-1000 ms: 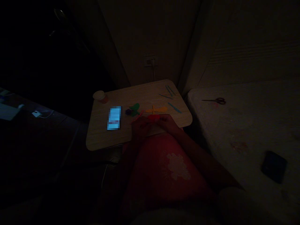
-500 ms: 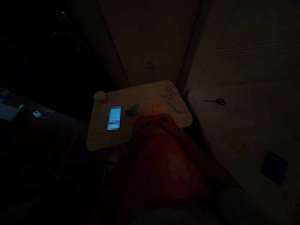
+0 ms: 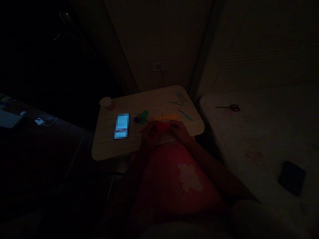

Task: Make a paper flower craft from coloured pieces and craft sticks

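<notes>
In dim light, my left hand (image 3: pixel 149 133) and my right hand (image 3: pixel 178 130) meet at the front edge of a small wooden table (image 3: pixel 106 144). Between them is a red piece of modelling clay (image 3: pixel 162 125), pinched from both sides by bent fingers. Its full shape is partly covered by my fingers. Just beyond my hands lies an orange piece (image 3: pixel 170 117) with thin arms. A green piece (image 3: pixel 144 116) and a dark purple lump (image 3: pixel 137 119) sit to the left of it.
A lit phone (image 3: pixel 121 126) and a paper cup (image 3: pixel 107 103) occupy the table's left side. Several thin teal sticks (image 3: pixel 185 115) lie at the right. Scissors (image 3: pixel 231 108) and a dark pouch-like object (image 3: pixel 292 178) rest on the pale surface to the right.
My hands stay in nearly the same place, with fingers shifting slightly around the red clay. More of the red piece shows between them now.
</notes>
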`<state>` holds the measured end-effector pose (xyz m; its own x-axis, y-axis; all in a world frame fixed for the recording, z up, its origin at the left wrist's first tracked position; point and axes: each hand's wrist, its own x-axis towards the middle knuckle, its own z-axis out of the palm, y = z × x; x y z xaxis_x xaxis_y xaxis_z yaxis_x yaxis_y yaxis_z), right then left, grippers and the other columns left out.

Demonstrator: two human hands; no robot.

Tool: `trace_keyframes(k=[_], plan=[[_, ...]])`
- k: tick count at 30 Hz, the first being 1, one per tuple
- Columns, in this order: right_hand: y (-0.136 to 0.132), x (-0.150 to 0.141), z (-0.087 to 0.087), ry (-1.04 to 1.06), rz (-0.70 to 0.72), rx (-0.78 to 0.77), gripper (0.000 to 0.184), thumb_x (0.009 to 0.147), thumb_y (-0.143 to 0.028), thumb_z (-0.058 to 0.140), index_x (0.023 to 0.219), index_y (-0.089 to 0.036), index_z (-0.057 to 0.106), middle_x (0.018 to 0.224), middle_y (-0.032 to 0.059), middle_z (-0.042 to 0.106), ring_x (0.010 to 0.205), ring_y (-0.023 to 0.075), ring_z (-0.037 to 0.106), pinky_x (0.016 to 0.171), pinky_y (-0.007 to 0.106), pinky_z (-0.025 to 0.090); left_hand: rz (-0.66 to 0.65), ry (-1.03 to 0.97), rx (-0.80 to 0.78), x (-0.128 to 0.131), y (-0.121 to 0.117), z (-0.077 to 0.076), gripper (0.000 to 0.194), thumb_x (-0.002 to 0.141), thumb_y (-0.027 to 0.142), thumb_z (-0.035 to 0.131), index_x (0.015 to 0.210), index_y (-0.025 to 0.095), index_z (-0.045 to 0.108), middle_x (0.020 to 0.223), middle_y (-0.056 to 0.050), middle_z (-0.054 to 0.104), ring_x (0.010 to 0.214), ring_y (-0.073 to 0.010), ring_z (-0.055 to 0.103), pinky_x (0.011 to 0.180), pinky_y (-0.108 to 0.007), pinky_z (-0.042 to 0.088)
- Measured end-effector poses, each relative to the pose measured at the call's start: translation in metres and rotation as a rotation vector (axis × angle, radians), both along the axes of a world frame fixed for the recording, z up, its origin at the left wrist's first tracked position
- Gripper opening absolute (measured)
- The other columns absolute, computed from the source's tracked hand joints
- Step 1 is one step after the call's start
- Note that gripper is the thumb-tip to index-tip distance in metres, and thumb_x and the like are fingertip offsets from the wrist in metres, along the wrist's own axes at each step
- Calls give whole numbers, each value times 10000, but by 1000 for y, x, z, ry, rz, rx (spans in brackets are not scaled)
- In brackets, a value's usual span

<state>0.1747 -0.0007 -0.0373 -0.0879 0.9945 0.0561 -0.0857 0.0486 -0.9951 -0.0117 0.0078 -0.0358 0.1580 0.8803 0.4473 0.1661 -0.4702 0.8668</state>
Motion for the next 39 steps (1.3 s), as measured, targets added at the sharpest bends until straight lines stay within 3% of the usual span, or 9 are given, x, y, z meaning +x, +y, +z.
trace_keyframes(k=[2,4,7,14,17,23,26,33,39], plan=[[-1,0,0,1,17,7,332,773,-506,739,709,-197,638,635,-7,605,592,127,502,574,253,384,-7,-73,-56,0,0,-2,477,847,468,748,1233,212,636,1069,-88,738,907,-199,726,765,-292,591],[-3,-1,1,-31,63,29,326,786,-503,733,728,-193,652,666,-2,623,618,132,518,598,256,402,-35,-96,-123,1,1,-3,490,864,487,724,1256,214,615,990,-71,736,815,-176,716,680,-260,575],[-5,-3,0,-102,99,85,318,808,-506,728,804,-190,695,751,19,672,702,157,573,667,272,447,-13,-58,-166,2,1,-3,421,797,451,795,1107,195,669,891,-45,723,768,-163,692,661,-247,563],[-2,-6,-8,-114,-13,125,218,774,-407,778,842,-204,740,884,50,743,811,187,655,737,296,493,78,-3,-148,0,0,-1,316,741,415,828,804,182,625,767,-1,670,684,-130,632,618,-227,519],[-1,-6,-8,-90,-36,66,187,757,-382,776,795,-201,748,817,44,740,746,176,640,693,289,487,73,3,-150,-1,1,-2,299,745,399,821,820,183,629,767,1,674,694,-133,641,638,-229,529],[-1,-4,-3,54,-136,-6,239,719,-418,785,776,-201,706,705,13,673,626,138,564,590,263,451,30,-73,-139,1,3,-1,348,840,497,715,995,187,680,983,-74,748,876,-192,718,739,-277,577],[-2,-2,-1,75,-144,-22,282,712,-456,797,789,-207,689,709,13,664,647,147,577,600,268,465,26,-33,-116,2,3,2,310,860,488,701,919,184,719,907,-64,759,827,-198,714,715,-287,571],[-5,-4,2,75,-74,21,279,711,-433,806,867,-212,738,910,60,754,829,194,669,732,303,525,36,22,-158,0,-1,6,216,846,336,705,717,164,683,652,-2,663,584,-122,592,555,-225,458],[-2,-3,-2,-7,-91,34,215,725,-395,788,731,-190,725,749,40,729,713,169,639,666,282,492,-2,59,-135,-3,-2,7,231,813,331,719,677,159,644,624,5,619,586,-116,540,554,-222,410]])
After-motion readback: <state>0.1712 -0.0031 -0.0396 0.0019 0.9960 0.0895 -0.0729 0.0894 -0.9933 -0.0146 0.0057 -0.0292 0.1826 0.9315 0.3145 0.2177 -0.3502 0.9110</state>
